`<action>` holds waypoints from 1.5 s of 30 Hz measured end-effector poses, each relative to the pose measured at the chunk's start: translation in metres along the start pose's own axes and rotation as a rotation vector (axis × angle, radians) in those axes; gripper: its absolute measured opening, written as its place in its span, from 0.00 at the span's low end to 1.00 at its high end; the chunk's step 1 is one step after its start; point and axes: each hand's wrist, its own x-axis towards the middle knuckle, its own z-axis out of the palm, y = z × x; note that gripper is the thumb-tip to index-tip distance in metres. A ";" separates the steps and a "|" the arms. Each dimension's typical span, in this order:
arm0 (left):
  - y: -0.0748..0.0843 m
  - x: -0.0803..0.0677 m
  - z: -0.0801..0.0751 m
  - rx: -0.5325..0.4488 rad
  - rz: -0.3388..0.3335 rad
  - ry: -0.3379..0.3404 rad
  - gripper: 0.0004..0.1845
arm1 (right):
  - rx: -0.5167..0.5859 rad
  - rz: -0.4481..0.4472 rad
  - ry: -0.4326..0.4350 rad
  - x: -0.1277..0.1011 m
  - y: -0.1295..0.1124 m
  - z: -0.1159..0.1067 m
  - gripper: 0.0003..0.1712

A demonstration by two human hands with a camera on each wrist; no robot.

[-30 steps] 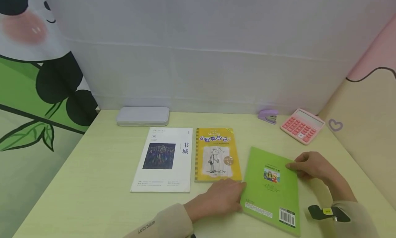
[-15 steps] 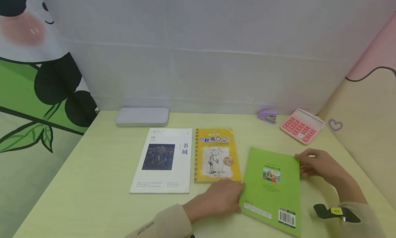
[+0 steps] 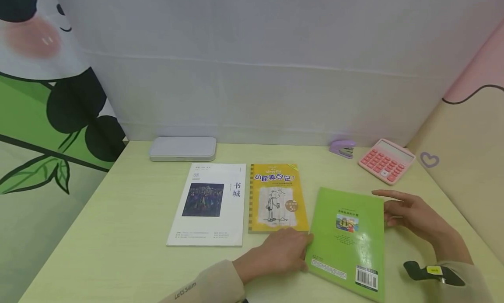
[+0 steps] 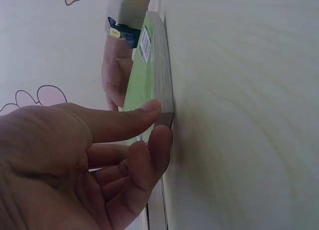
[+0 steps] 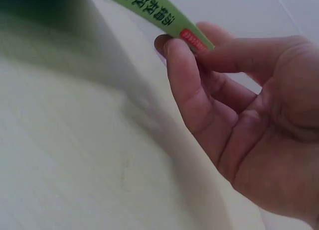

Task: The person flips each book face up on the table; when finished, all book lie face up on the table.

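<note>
A green book (image 3: 346, 242), back cover up with a barcode, lies at the right front of the table. My left hand (image 3: 277, 255) holds its lower-left corner. In the left wrist view, that hand's thumb and curled fingers meet at the corner of the green book (image 4: 162, 75). My right hand (image 3: 413, 217) is at the book's upper-right edge, one finger stretched past the corner. In the right wrist view, thumb and bent fingers of the right hand (image 5: 239, 100) close round the end of the spine (image 5: 164, 21), which stands off the table over a shadow.
Left of the green book lie a yellow book (image 3: 277, 198) and a white magazine (image 3: 206, 204). A pale pencil case (image 3: 183, 148), a purple stapler (image 3: 341, 148) and a pink calculator (image 3: 386, 161) stand along the back, before a white curtain (image 3: 256, 97).
The right hand has slid outward to the right along the book, and one finger has straightened. The book's right edge has shifted slightly right and its cover shows glare. The left hand stays put.
</note>
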 end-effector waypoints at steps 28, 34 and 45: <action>-0.002 0.001 0.001 -0.044 -0.012 -0.013 0.18 | -0.334 0.045 0.050 -0.004 -0.013 0.008 0.31; -0.002 -0.002 0.003 -0.017 -0.032 -0.017 0.23 | -0.338 -0.015 0.000 -0.008 -0.028 0.005 0.30; -0.002 -0.005 0.003 0.024 -0.025 -0.001 0.25 | -0.367 -0.052 0.004 -0.007 -0.045 0.017 0.27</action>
